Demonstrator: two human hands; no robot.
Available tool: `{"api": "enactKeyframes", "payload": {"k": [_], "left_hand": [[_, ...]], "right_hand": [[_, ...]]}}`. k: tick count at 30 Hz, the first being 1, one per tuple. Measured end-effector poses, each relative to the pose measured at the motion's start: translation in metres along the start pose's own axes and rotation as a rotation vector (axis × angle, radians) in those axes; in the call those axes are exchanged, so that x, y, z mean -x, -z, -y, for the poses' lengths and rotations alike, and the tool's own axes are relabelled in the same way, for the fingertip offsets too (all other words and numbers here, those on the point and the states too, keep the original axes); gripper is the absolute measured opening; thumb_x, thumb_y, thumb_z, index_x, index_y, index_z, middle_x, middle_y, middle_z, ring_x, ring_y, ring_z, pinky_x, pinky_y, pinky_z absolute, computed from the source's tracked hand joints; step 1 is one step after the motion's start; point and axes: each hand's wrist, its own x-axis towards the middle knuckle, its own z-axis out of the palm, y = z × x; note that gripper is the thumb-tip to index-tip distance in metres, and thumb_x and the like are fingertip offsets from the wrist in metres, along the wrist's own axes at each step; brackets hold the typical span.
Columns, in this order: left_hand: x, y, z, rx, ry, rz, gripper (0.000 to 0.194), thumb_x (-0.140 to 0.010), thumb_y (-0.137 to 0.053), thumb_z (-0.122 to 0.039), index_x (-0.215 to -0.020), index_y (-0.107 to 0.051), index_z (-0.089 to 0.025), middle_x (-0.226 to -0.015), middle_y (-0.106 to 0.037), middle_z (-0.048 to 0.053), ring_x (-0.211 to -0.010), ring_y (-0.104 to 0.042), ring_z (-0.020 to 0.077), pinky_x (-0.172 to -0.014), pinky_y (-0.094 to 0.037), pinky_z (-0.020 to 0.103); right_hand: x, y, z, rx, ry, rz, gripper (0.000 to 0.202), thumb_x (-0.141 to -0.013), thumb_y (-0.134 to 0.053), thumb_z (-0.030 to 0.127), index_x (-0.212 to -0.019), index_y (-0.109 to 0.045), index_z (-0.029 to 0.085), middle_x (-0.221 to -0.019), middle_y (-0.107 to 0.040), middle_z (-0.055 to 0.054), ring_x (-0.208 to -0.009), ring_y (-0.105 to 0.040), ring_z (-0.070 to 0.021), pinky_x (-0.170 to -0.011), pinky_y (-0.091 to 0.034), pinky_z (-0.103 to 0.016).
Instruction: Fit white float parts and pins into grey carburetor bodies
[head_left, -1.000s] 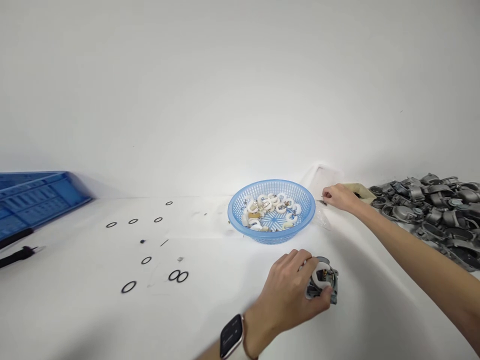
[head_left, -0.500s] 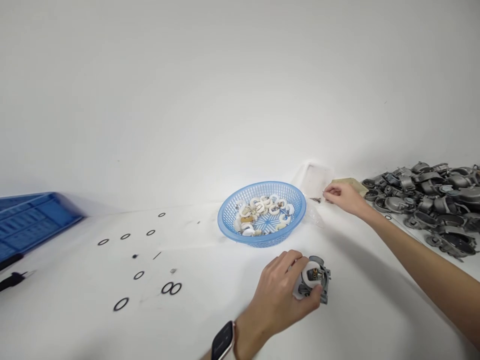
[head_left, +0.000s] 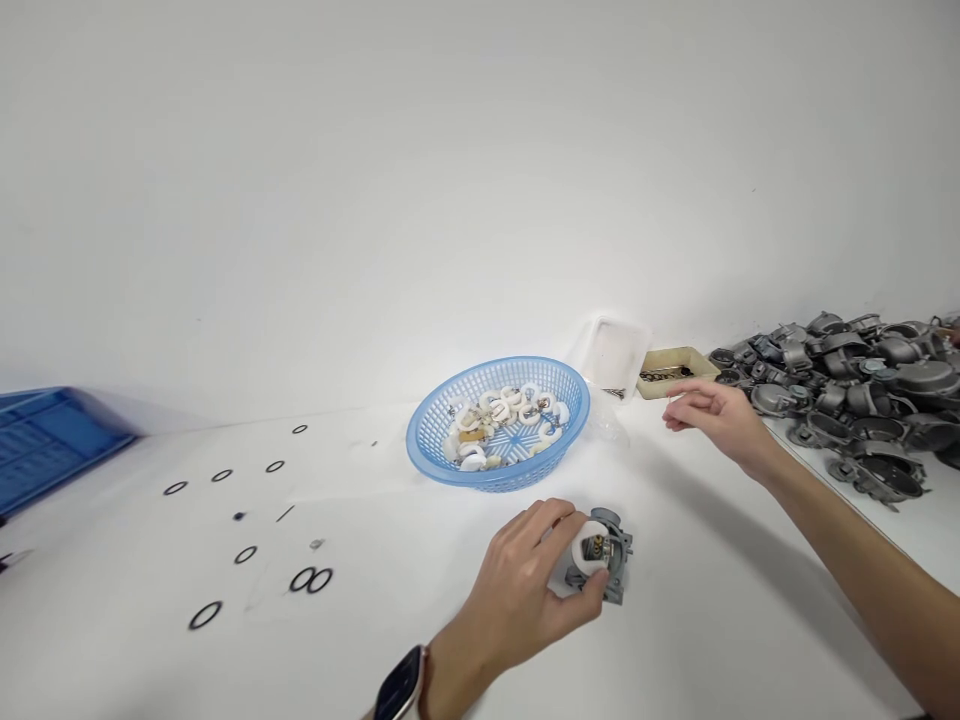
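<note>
My left hand (head_left: pixel 529 570) is closed around a grey metal carburetor body (head_left: pixel 616 572) on the white table. Its fingers also hold a white ring-shaped float (head_left: pixel 581 550) against the open side of the body, with brass parts visible inside. My right hand (head_left: pixel 716 420) hovers farther back on the right, its fingertips pinched together. A thin pin (head_left: pixel 670 400) seems to stick up from those fingertips, though it is very small. Behind the left hand stands a blue plastic basket (head_left: pixel 420 450) with many white floats (head_left: pixel 510 400) in it.
At the back lie a white tray (head_left: pixel 619 345), small pins (head_left: pixel 615 392) and a cream box (head_left: pixel 686 358) of dark small parts. Carburetor bodies (head_left: pixel 862 400) are heaped at the right. Black rubber rings (head_left: pixel 206 615) lie scattered on the left, near a blue crate (head_left: pixel 60 440).
My right hand has drawn away from the pile of pins, towards me and right, uncovering the cream box. The view has shifted slightly right. My left hand keeps its hold.
</note>
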Motion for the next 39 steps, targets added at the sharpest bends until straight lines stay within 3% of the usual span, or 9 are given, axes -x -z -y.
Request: {"api": "enactKeyframes", "payload": {"k": [6, 10, 17, 22, 29, 33, 39], "left_hand": [[-0.001, 0.001, 0.001, -0.093, -0.048, 0.050, 0.017, -0.093, -0.056, -0.028, -0.107, -0.060, -0.019, -0.093, -0.069, 0.009, -0.077, -0.067, 0.0213, -0.067, -0.058, 0.034], [0.001, 0.000, 0.002, -0.075, -0.019, 0.074, 0.019, -0.094, -0.055, -0.029, -0.109, -0.061, -0.019, -0.096, -0.070, 0.009, -0.079, -0.069, 0.0221, -0.068, -0.060, 0.034], [0.005, -0.003, 0.004, -0.013, 0.013, 0.109, 0.034, -0.097, -0.055, -0.028, -0.129, -0.056, -0.020, -0.121, -0.072, 0.012, -0.103, -0.073, 0.0255, -0.085, -0.064, 0.038], [0.005, -0.003, 0.003, 0.048, 0.040, 0.156, 0.036, -0.100, -0.054, -0.028, -0.136, -0.054, -0.021, -0.127, -0.072, 0.010, -0.112, -0.072, 0.0243, -0.093, -0.063, 0.036], [0.007, -0.004, 0.002, -0.017, 0.038, 0.098, 0.028, -0.101, -0.054, -0.037, -0.122, -0.062, -0.020, -0.111, -0.072, 0.012, -0.094, -0.073, 0.0252, -0.077, -0.065, 0.038], [0.006, -0.004, 0.000, -0.038, 0.026, 0.048, 0.026, -0.101, -0.056, -0.039, -0.118, -0.062, -0.020, -0.111, -0.071, 0.012, -0.095, -0.072, 0.0249, -0.077, -0.063, 0.037], [0.003, -0.005, -0.001, -0.019, 0.020, -0.022, 0.025, -0.101, -0.059, -0.044, -0.105, -0.061, -0.020, -0.097, -0.070, 0.008, -0.084, -0.070, 0.0224, -0.070, -0.060, 0.036]], "right_hand": [[0.034, -0.029, 0.013, -0.042, -0.014, 0.412, 0.028, -0.085, -0.073, 0.045, -0.099, -0.070, 0.021, -0.078, -0.076, -0.004, -0.077, -0.072, -0.0216, -0.077, -0.058, -0.039], [0.051, -0.046, 0.020, 0.008, 0.026, 0.544, 0.011, -0.091, -0.066, 0.033, -0.096, -0.070, 0.024, -0.076, -0.073, 0.000, -0.073, -0.066, -0.0173, -0.075, -0.054, -0.034], [0.064, -0.056, 0.022, 0.041, 0.058, 0.580, 0.009, -0.094, -0.060, 0.028, -0.092, -0.069, 0.026, -0.072, -0.064, 0.003, -0.066, -0.055, -0.0139, -0.060, -0.043, -0.026], [0.067, -0.063, 0.017, -0.004, 0.087, 0.537, 0.011, -0.095, -0.059, 0.029, -0.092, -0.069, 0.026, -0.066, -0.059, 0.004, -0.061, -0.049, -0.0134, -0.064, -0.046, -0.027], [0.066, -0.068, 0.013, -0.024, 0.075, 0.484, 0.007, -0.093, -0.062, 0.031, -0.090, -0.066, 0.026, -0.068, -0.062, 0.004, -0.063, -0.052, -0.0143, -0.065, -0.048, -0.028], [0.067, -0.072, 0.013, -0.057, 0.065, 0.471, 0.005, -0.091, -0.063, 0.029, -0.090, -0.066, 0.025, -0.068, -0.063, 0.004, -0.067, -0.058, -0.0149, -0.071, -0.051, -0.029], [0.068, -0.068, 0.013, 0.028, 0.081, 0.523, 0.007, -0.091, -0.060, 0.024, -0.091, -0.067, 0.026, -0.073, -0.066, 0.003, -0.067, -0.058, -0.0144, -0.058, -0.041, -0.025]]}}
